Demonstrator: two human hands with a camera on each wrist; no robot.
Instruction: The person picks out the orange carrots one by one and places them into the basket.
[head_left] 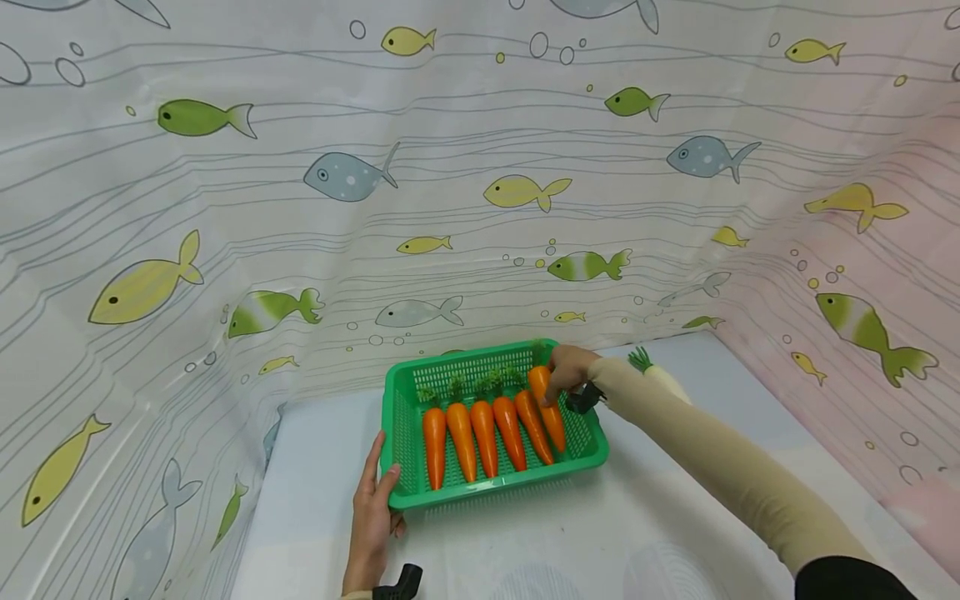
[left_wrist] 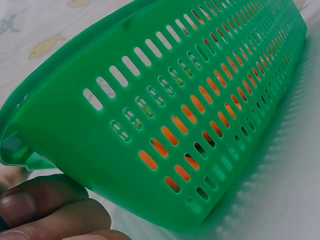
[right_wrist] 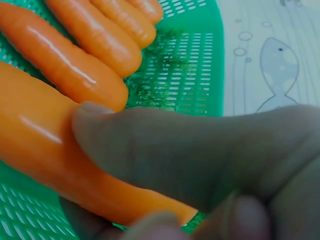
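Observation:
A green plastic basket [head_left: 495, 492] with slotted walls holds several orange carrots in a row, their leafy green tops toward the far side. At the right end of the row, my right hand [head_left: 572, 371] pinches a carrot [head_left: 555, 423] near its top, thumb on one side and fingers curled round the other. In the right wrist view that carrot [right_wrist: 35, 125] lies across the hand, beside its neighbour [right_wrist: 60, 57]. My left hand [head_left: 372, 508] grips the basket's near left corner, thumb at the rim. Its curled fingers [left_wrist: 45, 200] show against the basket wall [left_wrist: 75, 135].
A white radish [head_left: 666, 382] with green stalks lies on the white table [head_left: 322, 483] right of the basket, partly behind the right sleeve [head_left: 697, 450]. A fish-patterned sheet [head_left: 480, 125] rises behind the table and along both sides.

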